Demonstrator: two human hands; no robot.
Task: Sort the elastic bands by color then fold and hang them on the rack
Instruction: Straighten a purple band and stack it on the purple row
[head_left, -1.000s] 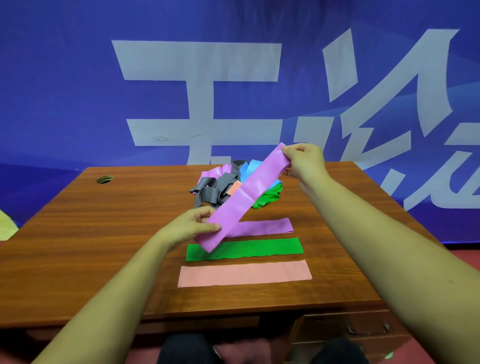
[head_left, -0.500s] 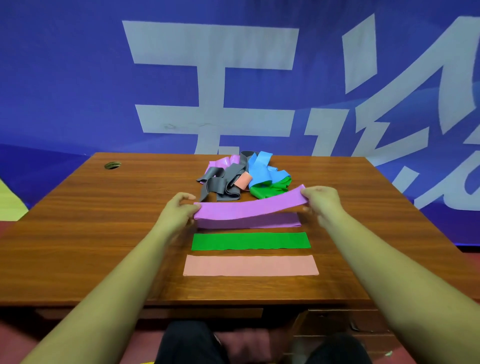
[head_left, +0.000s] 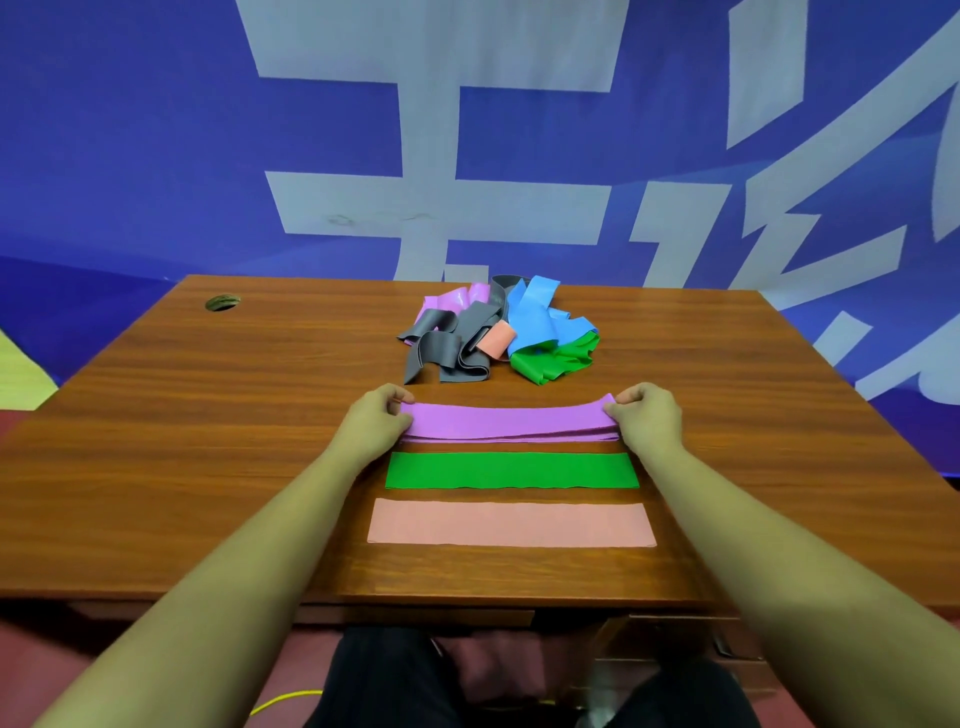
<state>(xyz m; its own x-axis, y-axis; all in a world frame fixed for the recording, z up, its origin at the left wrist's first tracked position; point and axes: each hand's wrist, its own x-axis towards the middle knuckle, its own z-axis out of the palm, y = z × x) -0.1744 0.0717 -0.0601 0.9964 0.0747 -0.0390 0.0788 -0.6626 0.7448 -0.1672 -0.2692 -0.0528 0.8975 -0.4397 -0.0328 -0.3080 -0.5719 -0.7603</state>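
Observation:
A purple elastic band (head_left: 509, 422) lies stretched flat on top of another purple band on the wooden desk (head_left: 208, 441). My left hand (head_left: 375, 425) pinches its left end and my right hand (head_left: 647, 418) pinches its right end. Nearer to me lie a flat green band (head_left: 511, 470) and a flat pink band (head_left: 511, 522), side by side in rows. Behind the purple bands sits a tangled pile of bands (head_left: 493, 332) in grey, blue, green, pink and purple. No rack is in view.
A round cable hole (head_left: 222, 302) sits at the desk's far left corner. A blue banner with white characters (head_left: 467, 130) hangs behind the desk. Desk drawers (head_left: 675, 644) and my knees show below the front edge.
Both hands brought the purple band down from a raised slant above the pile and laid it level over the purple band on the desk. The camera tilted down and closer.

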